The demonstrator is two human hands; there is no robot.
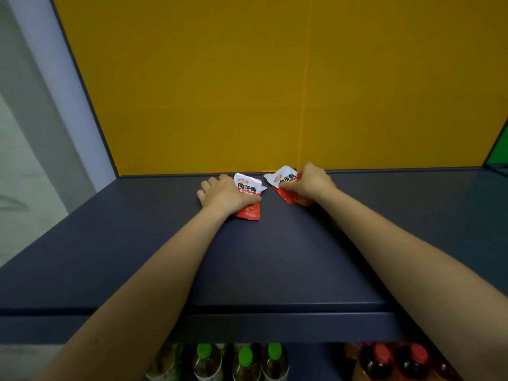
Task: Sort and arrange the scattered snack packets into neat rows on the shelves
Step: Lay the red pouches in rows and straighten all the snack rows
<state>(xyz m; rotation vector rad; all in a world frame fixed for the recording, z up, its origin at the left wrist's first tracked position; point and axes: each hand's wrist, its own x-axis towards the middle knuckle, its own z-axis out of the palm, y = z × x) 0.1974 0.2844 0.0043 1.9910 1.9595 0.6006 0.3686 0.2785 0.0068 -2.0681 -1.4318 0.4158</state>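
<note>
Down at the near edge, under the shelf lip, bottles with green caps [245, 356] stand on the left and red-capped ones [398, 353] on the right, all on a lower level and out of play; above them the dark blue shelf [275, 257] stretches away bare, both forearms laid out across it toward the far wall. Out at the far end, the left hand [224, 195] lies flat over the left packet [248, 198], fingers spread on the shelf to its left and the thumb pressed across its middle, pinning it rather than lifting it; the packet lies flat, white top pointing away, red bottom toward the camera. Just beside it but apart, the right hand [309, 182] is closed on the right packet [286, 185], fingers curled over its right side, the packet skewed with its white top toward the left and close to the yellow back panel [275, 92].

These look like light, thin, glossy pouches, soft and crinkly, likely to slide on that smooth shelf and buckle if pushed at one corner; my read is that a flat palm or a pinch on the sealed edges steers them best; squeezing the soft middle would only crumple them. Both still need squaring up side by side along the back.
</note>
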